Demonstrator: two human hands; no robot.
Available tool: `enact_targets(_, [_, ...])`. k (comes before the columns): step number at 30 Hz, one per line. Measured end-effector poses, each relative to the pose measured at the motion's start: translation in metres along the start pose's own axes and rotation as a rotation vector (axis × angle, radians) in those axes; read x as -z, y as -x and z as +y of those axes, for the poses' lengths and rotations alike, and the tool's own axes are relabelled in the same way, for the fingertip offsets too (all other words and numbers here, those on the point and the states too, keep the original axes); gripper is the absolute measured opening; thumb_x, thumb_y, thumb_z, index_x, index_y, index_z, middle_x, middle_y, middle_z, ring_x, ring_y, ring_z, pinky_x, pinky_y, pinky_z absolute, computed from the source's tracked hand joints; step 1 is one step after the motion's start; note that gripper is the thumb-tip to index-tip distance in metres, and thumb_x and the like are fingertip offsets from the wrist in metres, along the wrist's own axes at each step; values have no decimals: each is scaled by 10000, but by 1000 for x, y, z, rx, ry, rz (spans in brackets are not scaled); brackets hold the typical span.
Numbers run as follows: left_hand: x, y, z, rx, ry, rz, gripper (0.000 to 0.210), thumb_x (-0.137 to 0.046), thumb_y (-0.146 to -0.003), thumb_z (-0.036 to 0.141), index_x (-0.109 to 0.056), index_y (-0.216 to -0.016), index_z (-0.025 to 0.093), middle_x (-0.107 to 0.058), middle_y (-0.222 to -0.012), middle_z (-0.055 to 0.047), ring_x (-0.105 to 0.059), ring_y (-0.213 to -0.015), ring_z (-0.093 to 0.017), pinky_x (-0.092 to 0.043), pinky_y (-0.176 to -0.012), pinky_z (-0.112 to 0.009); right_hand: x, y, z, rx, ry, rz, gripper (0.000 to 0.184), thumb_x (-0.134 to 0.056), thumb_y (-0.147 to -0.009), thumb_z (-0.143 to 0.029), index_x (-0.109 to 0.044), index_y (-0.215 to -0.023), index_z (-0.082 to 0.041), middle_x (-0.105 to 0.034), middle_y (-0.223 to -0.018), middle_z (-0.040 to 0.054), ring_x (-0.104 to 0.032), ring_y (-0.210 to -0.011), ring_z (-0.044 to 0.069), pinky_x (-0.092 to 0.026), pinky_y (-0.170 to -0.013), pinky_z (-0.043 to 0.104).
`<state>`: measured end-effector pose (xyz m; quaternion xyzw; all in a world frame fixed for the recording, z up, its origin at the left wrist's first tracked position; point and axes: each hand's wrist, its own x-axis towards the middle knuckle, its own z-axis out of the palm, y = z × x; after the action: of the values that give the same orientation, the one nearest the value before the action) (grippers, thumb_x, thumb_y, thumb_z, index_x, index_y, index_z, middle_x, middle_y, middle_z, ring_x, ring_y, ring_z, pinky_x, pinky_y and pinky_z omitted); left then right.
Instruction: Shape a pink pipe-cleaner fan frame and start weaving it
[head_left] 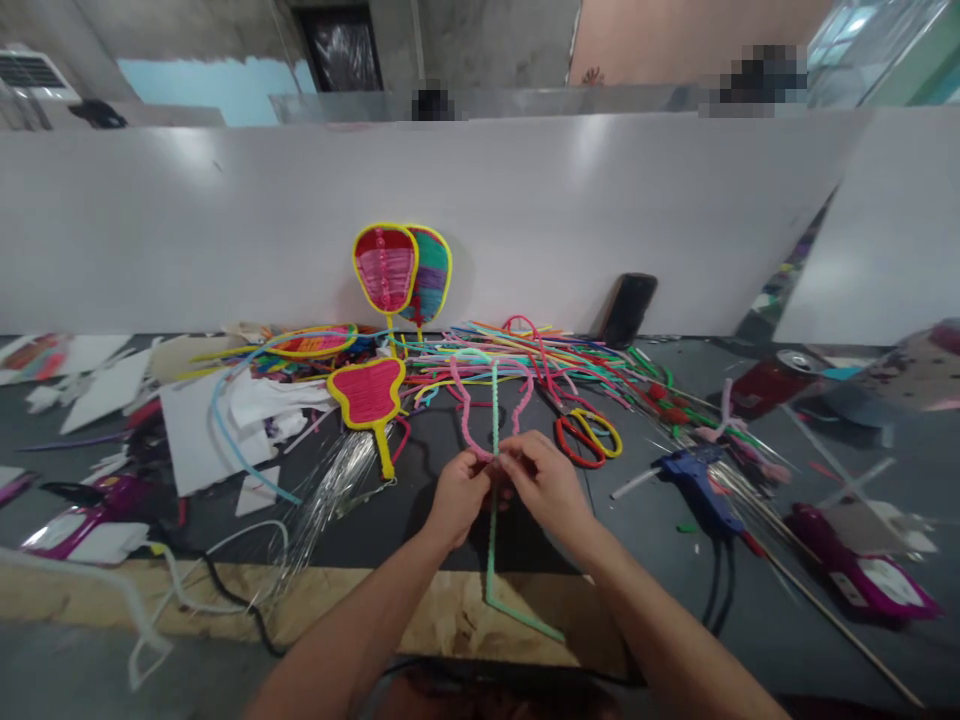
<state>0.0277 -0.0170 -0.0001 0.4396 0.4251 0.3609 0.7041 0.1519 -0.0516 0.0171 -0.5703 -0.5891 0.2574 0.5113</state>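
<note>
Left hand [460, 496] and right hand [546, 480] pinch the pink outline [465, 412] low (green stem [495, 405] between).

No legible lettering anywhere.

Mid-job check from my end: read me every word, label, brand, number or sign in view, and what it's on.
None can be read.
Red can: any print too blurred to read.
Right-hand purple object: pale patch, any lettering too small and blurred.
Left-hand purple object: also unreadable.
Blue glue gun: no legible marking.
Pink stem and green stem: no lettering visible.
</note>
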Motion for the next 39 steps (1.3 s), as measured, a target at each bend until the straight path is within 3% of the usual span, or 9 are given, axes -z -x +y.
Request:
enact_targets(3, [1,0,-3,-99,-41,9,166,-635,-688,300,-551,-742,167,-562,-560,43,-506,-430,-89,-445,-440,-206,-7,-3,-10,53,226,-106,106,-538,-816,-240,-639,-844,-232,-608,-846,45,-560,-772,175,-415,-694,283])
enact_targets(9, [1,4,-2,-159,-26,27,183,-651,-677,333,-561,-723,181,-546,-527,52,-477,-430,-99,-411,-433,-209,-16,-13,-16,98,495,-152,135,-502,-842,-237,-625,-788,-217,-616,-797,49,-574,-748,175,-396,-654,261])
enact_targets(18, [-1,4,-5,-250,-8,11,128,-641,-684,288,-582,-702,176,-588,-584,29,-541,-551,-124,-455,-537,-227,-22,-15,-13,106,429,-101,202,-447,-848,-203,-600,-717,-214,-580,-726,33,-547,-688,161,-384,-629,259])
enact_targets(24, [10,-5,4,-19,231,51,264,-716,-617,322,-535,-730,168,-604,-602,34,-555,-494,-102,-470,-511,-234,-5,-18,-7,6,141,-26,113,-536,-793,-266,-596,-872,-212,-596,-762,18,-526,-644,148,-403,-617,269])
enact_targets(28, [19,-10,12,-20,319,76,314,-764,-577,352,-570,-717,148,-626,-646,16,-565,-540,-81,-434,-510,-181,3,-15,-6,-271,-220,-82,225,-587,-755,-419,-559,-753,-196,-548,-634,-16,-464,-516,112,-377,-487,236])
enact_targets(31, [19,-10,10,-59,332,2,302,-775,-571,347,-588,-690,143,-613,-621,16,-557,-546,-89,-421,-520,-191,-7,-10,-3,-454,-441,-183,354,-632,-701,-515,-580,-803,-180,-594,-736,4,-516,-565,108,-415,-499,227])
enact_targets(33, [17,-9,7,-92,286,-63,273,-747,-613,357,-607,-702,140,-604,-617,10,-547,-544,-102,-433,-556,-226,-18,-5,4,-514,-538,-189,361,-624,-712,-532,-581,-794,-183,-566,-670,-20,-518,-564,100,-415,-505,212])
enact_targets(36, [18,-11,4,-246,54,-53,218,-682,-692,342,-629,-660,134,-582,-665,-2,-536,-607,-114,-426,-630,-248,-30,0,17,-554,-675,-113,314,-642,-723,-494,-581,-797,-195,-508,-582,-61,-453,-487,63,-381,-487,182])
enact_targets(39, [22,-13,3,-437,-211,-36,248,-610,-761,309,-626,-579,142,-575,-741,-19,-546,-752,-141,-403,-744,-252,-33,2,23,-540,-759,-71,269,-659,-726,-446,-604,-802,-194,-540,-598,-53,-421,-466,50,-342,-460,169])
